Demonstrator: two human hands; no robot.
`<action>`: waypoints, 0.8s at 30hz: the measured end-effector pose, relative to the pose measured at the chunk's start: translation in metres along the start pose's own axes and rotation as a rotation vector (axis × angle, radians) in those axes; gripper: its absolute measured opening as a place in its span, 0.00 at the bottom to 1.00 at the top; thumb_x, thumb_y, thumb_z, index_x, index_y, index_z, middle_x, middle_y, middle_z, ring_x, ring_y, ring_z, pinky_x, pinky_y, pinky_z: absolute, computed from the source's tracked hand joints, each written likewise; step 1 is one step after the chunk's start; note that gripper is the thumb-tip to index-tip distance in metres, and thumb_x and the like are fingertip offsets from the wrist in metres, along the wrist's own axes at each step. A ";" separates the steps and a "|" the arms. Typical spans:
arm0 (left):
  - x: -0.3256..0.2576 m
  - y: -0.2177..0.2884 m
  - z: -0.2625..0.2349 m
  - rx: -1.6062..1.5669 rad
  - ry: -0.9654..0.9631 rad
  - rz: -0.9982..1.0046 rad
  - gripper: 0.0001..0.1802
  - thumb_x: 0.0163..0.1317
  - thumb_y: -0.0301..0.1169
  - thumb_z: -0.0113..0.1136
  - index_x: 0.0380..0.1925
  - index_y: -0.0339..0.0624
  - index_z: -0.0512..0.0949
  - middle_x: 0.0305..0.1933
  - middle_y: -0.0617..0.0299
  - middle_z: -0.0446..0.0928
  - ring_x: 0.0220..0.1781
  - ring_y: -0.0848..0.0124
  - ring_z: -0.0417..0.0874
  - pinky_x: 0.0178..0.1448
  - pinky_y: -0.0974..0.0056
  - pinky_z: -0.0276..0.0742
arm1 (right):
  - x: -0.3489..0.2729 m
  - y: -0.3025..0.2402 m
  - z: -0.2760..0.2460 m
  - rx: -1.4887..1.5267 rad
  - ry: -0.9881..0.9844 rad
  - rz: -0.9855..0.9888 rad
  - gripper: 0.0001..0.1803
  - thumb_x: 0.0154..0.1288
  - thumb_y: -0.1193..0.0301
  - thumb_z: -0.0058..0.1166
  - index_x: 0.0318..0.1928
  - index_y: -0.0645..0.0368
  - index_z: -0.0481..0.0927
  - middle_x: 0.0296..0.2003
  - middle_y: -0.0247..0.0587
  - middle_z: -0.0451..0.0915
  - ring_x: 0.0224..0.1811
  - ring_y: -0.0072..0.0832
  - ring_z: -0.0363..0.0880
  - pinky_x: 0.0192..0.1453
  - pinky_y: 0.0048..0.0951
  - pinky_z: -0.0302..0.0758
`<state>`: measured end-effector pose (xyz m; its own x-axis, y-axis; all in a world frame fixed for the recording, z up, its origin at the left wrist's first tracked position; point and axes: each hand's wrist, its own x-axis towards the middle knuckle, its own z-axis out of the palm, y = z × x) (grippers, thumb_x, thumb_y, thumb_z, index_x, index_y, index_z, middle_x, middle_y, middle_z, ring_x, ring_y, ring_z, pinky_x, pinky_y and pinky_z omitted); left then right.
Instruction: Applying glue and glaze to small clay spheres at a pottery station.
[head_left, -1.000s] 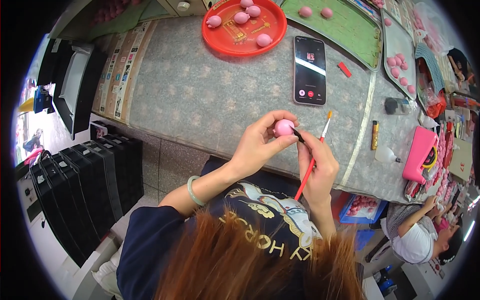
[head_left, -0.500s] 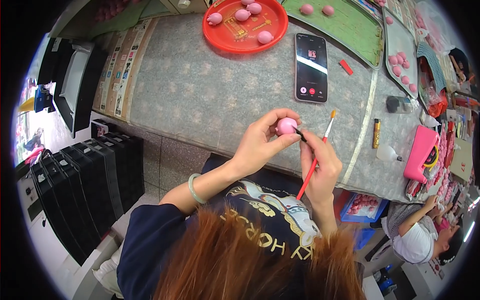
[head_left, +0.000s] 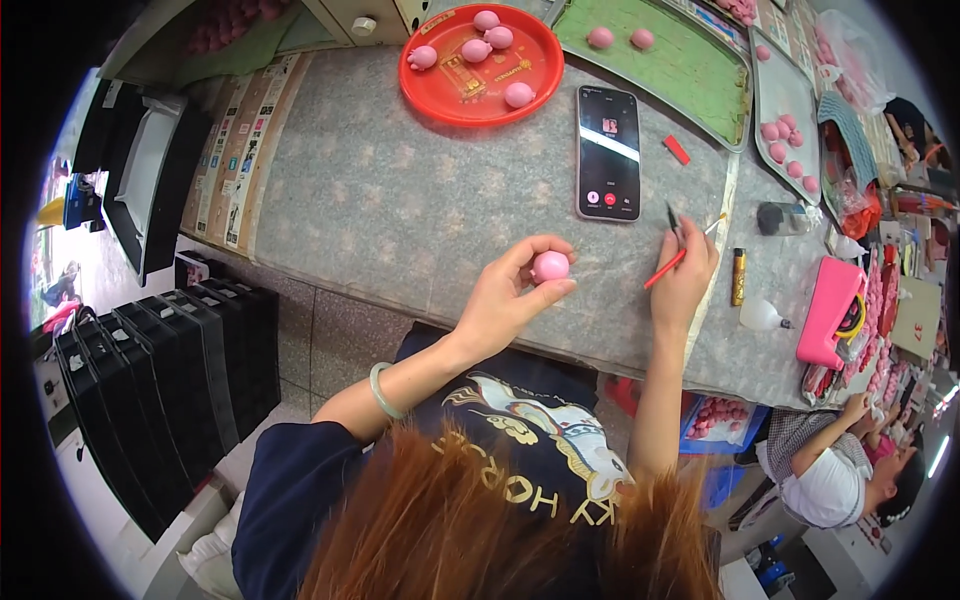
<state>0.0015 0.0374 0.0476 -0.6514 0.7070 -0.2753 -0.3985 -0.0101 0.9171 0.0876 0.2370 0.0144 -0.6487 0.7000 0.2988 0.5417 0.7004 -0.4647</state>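
Between the fingers and thumb of my left hand (head_left: 497,307) is a small pink ball-shaped figure (head_left: 551,266), held just above the table's near edge. Off to the right, apart from it, my right hand (head_left: 688,275) is closed around a red-handled paintbrush (head_left: 664,270). A slim dark-tipped tool (head_left: 671,216) also sticks up from those fingers. Beyond my hands a phone (head_left: 608,160) with a lit screen lies on the grey tabletop (head_left: 400,190), and a small red piece (head_left: 677,150) is beside it.
A red round tray (head_left: 480,122) holds several pink figures at the back. Right of it stand a green-lined tray (head_left: 640,85) and a pale tray (head_left: 785,95). A yellow tube (head_left: 738,278), a white squeeze bulb (head_left: 762,315) and a pink case (head_left: 830,310) lie rightward. A co-worker (head_left: 825,490) sits at right.
My right hand has moved right, away from the pink figure, taking the paintbrush and dark-tipped tool along. My left hand still grips the figure, slightly further left and lower in view.
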 end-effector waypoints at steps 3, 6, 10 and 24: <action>-0.001 -0.003 -0.002 -0.023 0.024 -0.004 0.18 0.58 0.26 0.61 0.48 0.38 0.70 0.44 0.65 0.73 0.44 0.80 0.73 0.48 0.73 0.71 | -0.005 0.000 0.011 0.214 0.010 -0.151 0.15 0.56 0.80 0.48 0.45 0.60 0.76 0.41 0.45 0.78 0.56 0.45 0.67 0.57 0.41 0.64; -0.001 -0.003 -0.005 -0.032 0.023 -0.020 0.18 0.58 0.24 0.59 0.49 0.38 0.69 0.49 0.62 0.73 0.49 0.78 0.72 0.54 0.71 0.68 | -0.007 -0.009 0.016 0.276 -0.039 -0.264 0.19 0.49 0.84 0.45 0.43 0.60 0.77 0.42 0.42 0.78 0.57 0.44 0.66 0.58 0.40 0.64; -0.001 -0.001 -0.007 -0.010 0.039 -0.038 0.18 0.58 0.24 0.59 0.49 0.38 0.69 0.49 0.61 0.73 0.49 0.77 0.72 0.54 0.71 0.68 | -0.005 -0.018 0.018 0.194 -0.079 -0.304 0.20 0.47 0.85 0.45 0.42 0.60 0.77 0.42 0.41 0.78 0.58 0.43 0.66 0.59 0.39 0.64; 0.000 -0.006 -0.007 -0.038 0.029 -0.070 0.17 0.58 0.25 0.59 0.48 0.39 0.70 0.49 0.62 0.73 0.49 0.78 0.72 0.55 0.71 0.68 | -0.004 0.006 -0.007 -0.033 -0.107 -0.060 0.11 0.59 0.74 0.54 0.42 0.62 0.75 0.36 0.47 0.76 0.46 0.42 0.72 0.48 0.38 0.68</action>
<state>-0.0004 0.0327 0.0402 -0.6391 0.6864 -0.3469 -0.4677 0.0113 0.8838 0.0975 0.2398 0.0165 -0.7325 0.6393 0.2340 0.5167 0.7458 -0.4205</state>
